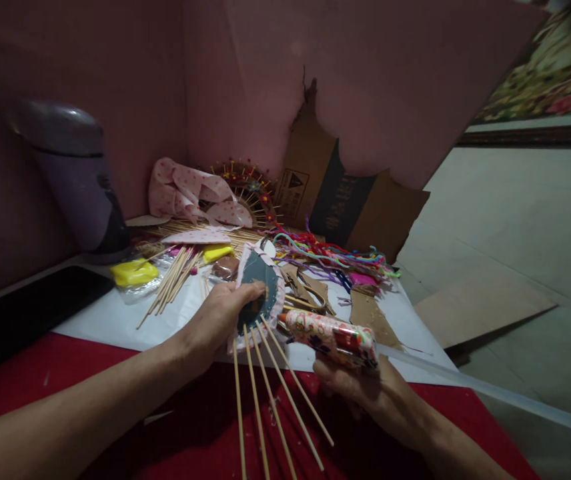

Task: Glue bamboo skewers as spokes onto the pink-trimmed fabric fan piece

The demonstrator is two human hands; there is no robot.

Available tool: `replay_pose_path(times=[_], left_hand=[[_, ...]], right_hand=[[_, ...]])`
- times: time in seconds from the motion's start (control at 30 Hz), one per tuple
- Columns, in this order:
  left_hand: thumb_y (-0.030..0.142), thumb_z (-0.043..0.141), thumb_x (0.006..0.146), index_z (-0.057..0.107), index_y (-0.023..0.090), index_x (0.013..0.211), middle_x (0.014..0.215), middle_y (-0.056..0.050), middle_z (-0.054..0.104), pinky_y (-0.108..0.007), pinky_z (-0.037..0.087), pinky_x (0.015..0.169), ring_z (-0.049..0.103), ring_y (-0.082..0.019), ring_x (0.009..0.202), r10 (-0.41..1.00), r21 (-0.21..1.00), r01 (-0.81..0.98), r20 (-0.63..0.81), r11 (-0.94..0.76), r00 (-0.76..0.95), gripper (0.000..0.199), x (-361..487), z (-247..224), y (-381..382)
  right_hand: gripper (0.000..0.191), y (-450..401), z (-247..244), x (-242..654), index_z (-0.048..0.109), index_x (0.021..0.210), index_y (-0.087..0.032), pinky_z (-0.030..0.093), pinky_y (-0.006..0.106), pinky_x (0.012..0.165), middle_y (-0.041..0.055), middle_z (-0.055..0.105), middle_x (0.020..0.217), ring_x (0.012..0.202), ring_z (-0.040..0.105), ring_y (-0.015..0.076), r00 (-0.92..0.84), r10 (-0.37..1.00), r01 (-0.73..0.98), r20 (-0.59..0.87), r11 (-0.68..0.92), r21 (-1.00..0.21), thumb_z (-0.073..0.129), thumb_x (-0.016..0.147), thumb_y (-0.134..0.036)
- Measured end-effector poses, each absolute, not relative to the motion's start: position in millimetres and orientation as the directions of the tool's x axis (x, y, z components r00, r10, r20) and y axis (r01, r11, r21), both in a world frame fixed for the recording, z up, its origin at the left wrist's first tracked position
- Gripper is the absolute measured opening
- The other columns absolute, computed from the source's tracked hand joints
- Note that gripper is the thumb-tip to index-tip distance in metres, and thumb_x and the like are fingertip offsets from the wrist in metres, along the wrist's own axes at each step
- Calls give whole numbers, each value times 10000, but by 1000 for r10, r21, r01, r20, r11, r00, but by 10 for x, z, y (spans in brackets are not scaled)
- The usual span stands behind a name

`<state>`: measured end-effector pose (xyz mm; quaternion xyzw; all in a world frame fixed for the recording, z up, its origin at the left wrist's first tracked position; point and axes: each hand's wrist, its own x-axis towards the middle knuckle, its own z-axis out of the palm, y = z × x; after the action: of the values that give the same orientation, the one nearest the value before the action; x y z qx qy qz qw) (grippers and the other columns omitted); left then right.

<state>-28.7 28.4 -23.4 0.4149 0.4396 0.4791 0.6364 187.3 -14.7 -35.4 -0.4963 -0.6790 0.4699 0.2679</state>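
Observation:
My left hand (220,312) grips a curved cardboard piece (261,275), thumb on its dark grey-blue face. Pale pink fabric is folded over its edge. Several bamboo skewers (270,393) fan out from its lower edge toward me. A flower-patterned hot glue gun (338,339) is held in my right hand (365,387). Its orange nozzle points left, close to the piece's right edge by the skewers; whether it touches cannot be seen. A long translucent glue stick (505,397) runs out of the gun's back to the right.
Loose skewers (173,283), yellow clay packets (134,272), colourful pipe cleaners (333,250) and scissors (315,299) lie on white paper (115,323). Behind stand pink dotted fabric (180,190), a decorated skewer fan (255,190) and cut cardboard (310,167). A dark phone-like slab (40,303) and purple tumbler (73,180) are left.

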Motion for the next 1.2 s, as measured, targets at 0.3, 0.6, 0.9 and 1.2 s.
replay_pose_path(times=[0.3,0.6,0.9,1.2], left_hand=[[331,536,741,537,160,605,564,4,552,-231,379,483,479,-109,472,970,951,-231,-167,206,177,218,-275,-204,269],[311,557,728,485,175,545,503,46,480,-210,349,457,437,-90,446,964,933,-268,-193,239,185,239,-266,-197,261],[320,560,727,546,162,573,536,26,523,-225,357,493,457,-105,480,966,956,-209,-165,207,201,221,-258,-214,255],[354,530,767,612,151,639,618,-23,612,-233,374,506,504,-122,527,949,965,-166,-151,203,278,254,-263,-252,244]], right_hand=[[263,-146,-307,1850,623,815,-170,428,212,531,-21,507,567,588,496,127,-399,913,397,-84,90,-913,596,785,-431],[273,-143,-306,1858,569,761,-171,358,189,434,-24,501,604,510,421,89,-384,917,411,-112,61,-909,571,801,-441],[355,-147,-319,1850,486,718,-171,346,181,409,-24,460,618,502,394,78,-365,921,420,-136,32,-907,536,798,-513],[256,-160,-287,1826,585,772,-178,362,192,435,-29,495,588,504,429,90,-382,918,384,-106,53,-922,580,798,-432]])
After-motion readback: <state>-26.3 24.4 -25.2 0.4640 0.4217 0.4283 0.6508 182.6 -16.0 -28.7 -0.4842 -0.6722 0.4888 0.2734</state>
